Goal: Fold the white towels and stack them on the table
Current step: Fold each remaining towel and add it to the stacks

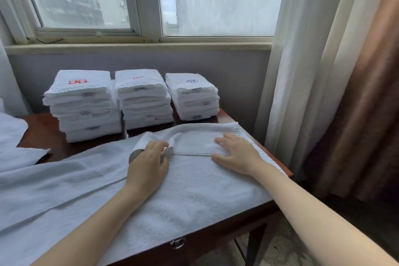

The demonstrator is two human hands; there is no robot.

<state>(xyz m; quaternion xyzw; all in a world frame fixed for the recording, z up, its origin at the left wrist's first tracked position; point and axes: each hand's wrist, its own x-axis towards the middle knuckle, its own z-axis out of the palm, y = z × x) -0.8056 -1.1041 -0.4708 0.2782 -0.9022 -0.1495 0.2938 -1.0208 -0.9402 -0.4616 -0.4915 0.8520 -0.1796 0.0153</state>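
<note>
3 logo-stitched stacks (140, 101), left hand (149, 161) gripping towel (194, 190)

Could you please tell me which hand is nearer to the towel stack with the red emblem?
Left. The left hand grips the towel fold just front-right of the red-emblem stack; the right hand lies flat farther right.
</note>
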